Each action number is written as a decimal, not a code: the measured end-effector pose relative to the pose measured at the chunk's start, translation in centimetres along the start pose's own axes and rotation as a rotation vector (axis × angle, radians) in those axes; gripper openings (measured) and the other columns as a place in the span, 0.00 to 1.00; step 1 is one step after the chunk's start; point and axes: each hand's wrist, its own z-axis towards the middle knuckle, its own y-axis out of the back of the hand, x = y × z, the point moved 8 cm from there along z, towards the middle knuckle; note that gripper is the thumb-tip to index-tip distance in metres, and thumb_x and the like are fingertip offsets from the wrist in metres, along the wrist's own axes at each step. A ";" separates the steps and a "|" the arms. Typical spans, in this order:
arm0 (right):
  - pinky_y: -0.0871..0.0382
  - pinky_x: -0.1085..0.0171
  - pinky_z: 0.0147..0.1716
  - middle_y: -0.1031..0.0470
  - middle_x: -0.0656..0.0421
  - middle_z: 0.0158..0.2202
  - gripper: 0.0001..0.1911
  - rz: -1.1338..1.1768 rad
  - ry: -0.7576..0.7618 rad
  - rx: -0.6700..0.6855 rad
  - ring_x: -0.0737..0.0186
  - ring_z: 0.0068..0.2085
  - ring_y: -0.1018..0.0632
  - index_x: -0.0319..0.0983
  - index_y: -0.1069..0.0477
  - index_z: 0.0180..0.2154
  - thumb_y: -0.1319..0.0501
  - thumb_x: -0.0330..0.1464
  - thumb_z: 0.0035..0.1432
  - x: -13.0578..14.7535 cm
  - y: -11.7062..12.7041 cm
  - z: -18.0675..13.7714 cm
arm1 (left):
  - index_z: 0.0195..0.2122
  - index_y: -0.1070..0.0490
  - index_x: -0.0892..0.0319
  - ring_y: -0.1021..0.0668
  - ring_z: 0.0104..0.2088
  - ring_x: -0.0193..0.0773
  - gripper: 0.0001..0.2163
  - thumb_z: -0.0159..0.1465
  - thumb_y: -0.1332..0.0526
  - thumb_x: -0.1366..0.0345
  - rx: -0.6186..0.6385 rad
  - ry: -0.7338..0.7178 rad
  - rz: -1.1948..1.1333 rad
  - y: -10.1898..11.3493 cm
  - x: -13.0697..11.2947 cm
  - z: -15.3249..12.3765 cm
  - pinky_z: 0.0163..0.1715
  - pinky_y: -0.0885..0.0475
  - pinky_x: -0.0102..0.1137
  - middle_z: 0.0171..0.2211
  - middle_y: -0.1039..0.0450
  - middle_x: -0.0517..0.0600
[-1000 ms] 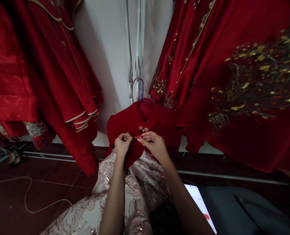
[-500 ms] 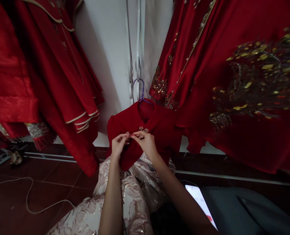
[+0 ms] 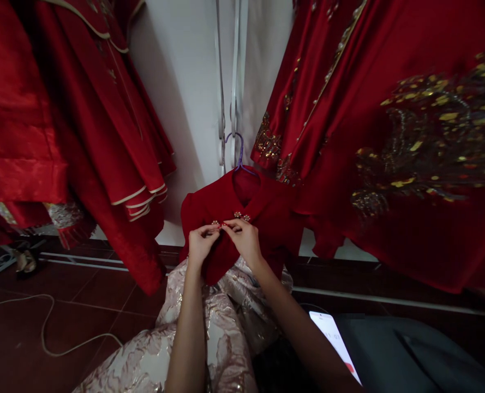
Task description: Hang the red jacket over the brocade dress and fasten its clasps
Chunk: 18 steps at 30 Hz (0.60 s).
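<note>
A red jacket (image 3: 209, 199) hangs in front of me on a purple hanger (image 3: 240, 150). Jewelled flower-shaped buttons (image 3: 241, 216) sit on its front, just above my fingers. Both hands meet at the jacket's chest, fingertips almost together. My left hand (image 3: 202, 244) is closed in a pinch at the front edge, and my right hand (image 3: 244, 238) pinches beside it from the right. What lies between the fingertips is small and mostly covered; it appears to be part of the jacket's front. Below the jacket spreads a pale pink and gold brocade skirt (image 3: 221, 333).
Red garments (image 3: 115, 131) with cream piping hang at the left. More red gowns (image 3: 328, 142) with gold sequins hang at the right. A lit phone (image 3: 334, 341) lies on a dark seat (image 3: 409, 349). A pale cable (image 3: 48, 327) runs over the tiled floor.
My left hand has turned slightly, and its fingertips have moved a little right, closer to the right hand's. The right hand keeps its pinch. The view has shifted slightly.
</note>
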 end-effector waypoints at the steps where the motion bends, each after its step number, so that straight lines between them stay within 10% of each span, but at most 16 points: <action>1: 0.30 0.66 0.34 0.22 0.57 0.36 0.10 -0.001 0.001 -0.002 0.64 0.30 0.23 0.41 0.25 0.36 0.40 0.37 0.54 0.0 0.0 0.0 | 0.35 0.23 0.64 0.21 0.33 0.37 0.13 0.50 0.35 0.63 -0.001 -0.008 0.013 0.0 -0.1 0.0 0.37 0.26 0.31 0.34 0.22 0.55; 18: 0.31 0.70 0.21 0.24 0.56 0.38 0.14 0.074 -0.065 0.259 0.68 0.25 0.24 0.40 0.29 0.43 0.43 0.37 0.55 -0.5 2.7 -0.3 | 0.39 0.31 0.63 0.24 0.34 0.34 0.12 0.54 0.40 0.64 0.174 0.000 0.136 0.2 -0.7 -0.8 0.38 0.30 0.30 0.34 0.26 0.53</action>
